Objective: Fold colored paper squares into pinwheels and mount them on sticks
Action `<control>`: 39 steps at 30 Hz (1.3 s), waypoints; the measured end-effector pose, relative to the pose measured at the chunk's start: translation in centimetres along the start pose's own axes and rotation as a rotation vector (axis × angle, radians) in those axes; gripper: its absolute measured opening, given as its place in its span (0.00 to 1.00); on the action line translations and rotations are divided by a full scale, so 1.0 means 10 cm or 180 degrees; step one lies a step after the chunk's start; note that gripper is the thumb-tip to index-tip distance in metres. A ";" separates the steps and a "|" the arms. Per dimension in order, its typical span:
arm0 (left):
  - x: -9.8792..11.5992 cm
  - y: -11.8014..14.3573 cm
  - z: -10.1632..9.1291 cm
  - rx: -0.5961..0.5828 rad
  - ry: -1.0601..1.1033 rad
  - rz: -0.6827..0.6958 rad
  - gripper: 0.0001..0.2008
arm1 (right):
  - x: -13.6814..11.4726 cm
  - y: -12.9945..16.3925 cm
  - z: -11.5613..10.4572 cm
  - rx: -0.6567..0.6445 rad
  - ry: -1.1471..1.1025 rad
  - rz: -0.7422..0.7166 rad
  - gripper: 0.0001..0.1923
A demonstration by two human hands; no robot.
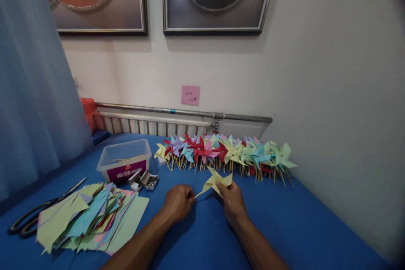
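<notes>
A yellow paper pinwheel (215,179) is held between both hands above the blue table (284,223). My right hand (233,202) pinches the pinwheel's lower right blade from below. My left hand (177,202) has its fingertips closed on the pinwheel's thin stick, which runs out to the left. A long row of finished pinwheels (228,154) in red, purple, yellow, green and blue lies just behind the hands along the wall.
A heap of cut coloured paper (88,219) lies at the left, with black scissors (38,215) beside it. A clear plastic tub (124,159) with sticks and small open boxes of pins (144,180) stand left of my hands. A radiator (152,124) and curtain (34,93) are behind.
</notes>
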State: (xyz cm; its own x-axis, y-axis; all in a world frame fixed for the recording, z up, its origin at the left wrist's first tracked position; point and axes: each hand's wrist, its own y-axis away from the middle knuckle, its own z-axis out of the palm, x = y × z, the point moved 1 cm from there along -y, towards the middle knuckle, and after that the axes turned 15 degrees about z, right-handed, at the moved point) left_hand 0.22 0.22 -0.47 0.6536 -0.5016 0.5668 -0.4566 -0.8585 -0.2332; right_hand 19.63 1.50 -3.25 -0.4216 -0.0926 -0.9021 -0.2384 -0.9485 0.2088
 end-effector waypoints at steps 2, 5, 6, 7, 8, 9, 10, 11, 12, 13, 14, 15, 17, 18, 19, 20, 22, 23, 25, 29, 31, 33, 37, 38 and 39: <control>0.01 0.00 0.01 -0.0088 0.0027 -0.0046 0.07 | 0.00 0.00 0.00 0.0014 -0.0055 0.0020 0.23; 0.02 0.01 0.05 -0.0161 0.0079 -0.0051 0.06 | 0.00 0.00 0.01 0.0008 -0.0072 0.0029 0.21; 0.03 0.01 0.06 -0.0146 0.0097 -0.0029 0.06 | 0.00 0.01 0.02 -0.0001 -0.0073 0.0029 0.21; 0.03 0.01 0.07 -0.0129 0.0124 -0.0012 0.06 | -0.01 0.02 0.03 -0.0015 -0.0074 0.0026 0.21; 0.03 0.00 0.08 -0.0108 0.0159 -0.0006 0.06 | -0.01 0.02 0.04 -0.0032 -0.0073 0.0022 0.21; 0.03 0.00 0.09 -0.0082 0.0203 -0.0011 0.06 | -0.02 0.03 0.05 -0.0044 -0.0063 0.0017 0.20; 0.02 0.00 0.09 -0.0053 0.0250 -0.0034 0.06 | -0.04 0.04 0.06 -0.0056 -0.0046 0.0015 0.20; 0.01 -0.01 0.09 -0.0016 0.0288 -0.0068 0.05 | -0.05 0.04 0.06 -0.0070 -0.0027 0.0020 0.20; 0.00 -0.02 0.09 0.0031 0.0316 -0.0104 0.05 | -0.05 0.05 0.07 -0.0085 -0.0007 0.0039 0.20; -0.01 -0.03 0.09 0.0090 0.0333 -0.0147 0.05 | -0.06 0.05 0.07 -0.0098 0.0012 0.0068 0.20; -0.02 -0.04 0.09 0.0157 0.0339 -0.0191 0.05 | -0.06 0.06 0.07 -0.0103 0.0028 0.0100 0.21; -0.04 -0.05 0.08 0.0228 0.0340 -0.0236 0.04 | -0.06 0.06 0.07 -0.0100 0.0046 0.0128 0.21; -0.06 -0.07 0.08 0.0338 0.0374 -0.0304 0.04 | -0.06 0.06 0.06 -0.0072 0.0137 0.0148 0.22; -0.07 -0.07 0.08 0.0377 0.0411 -0.0330 0.04 | -0.06 0.06 0.05 -0.0053 0.0213 0.0123 0.23; -0.08 -0.08 0.08 0.0406 0.0456 -0.0345 0.04 | -0.06 0.07 0.05 -0.0031 0.0298 0.0063 0.23; -0.08 -0.08 0.07 0.0431 0.0495 -0.0359 0.05 | -0.07 0.07 0.04 -0.0012 0.0387 -0.0018 0.23; -0.07 -0.08 0.07 0.0464 0.0535 -0.0389 0.05 | -0.08 0.08 0.03 0.0020 0.0545 -0.0223 0.24; -0.07 -0.08 0.06 0.0479 0.0533 -0.0394 0.05 | -0.08 0.08 0.03 0.0037 0.0608 -0.0321 0.24; -0.06 -0.08 0.06 0.0487 0.0531 -0.0397 0.05 | -0.10 0.09 0.03 0.0073 0.0709 -0.0459 0.24; -0.05 -0.07 0.05 0.0487 0.0589 -0.0426 0.05 | -0.12 0.12 0.04 0.0098 0.0949 -0.0623 0.21; -0.05 -0.08 0.05 0.0495 0.0593 -0.0436 0.05 | -0.11 0.16 0.06 -0.0003 0.1179 -0.0693 0.18; -0.05 -0.08 0.05 0.0499 0.0559 -0.0405 0.05 | -0.10 0.22 0.08 -0.0185 0.1467 -0.0777 0.16; -0.05 -0.08 0.05 0.0501 0.0516 -0.0361 0.05 | -0.07 0.30 0.14 -0.0555 0.1906 -0.0911 0.15; -0.05 -0.08 0.04 0.0515 0.0515 -0.0361 0.05 | -0.06 0.30 0.15 -0.0584 0.1922 -0.0877 0.15; -0.05 -0.08 0.04 0.0534 0.0513 -0.0353 0.05 | -0.06 0.28 0.15 -0.0565 0.1883 -0.0813 0.16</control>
State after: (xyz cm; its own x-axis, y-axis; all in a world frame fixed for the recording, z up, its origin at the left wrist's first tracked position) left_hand 0.51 1.13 -0.88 0.5832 -0.3913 0.7118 -0.2720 -0.9198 -0.2828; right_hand 17.84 -0.65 -1.59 0.1921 0.0389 -0.9806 -0.0981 -0.9934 -0.0586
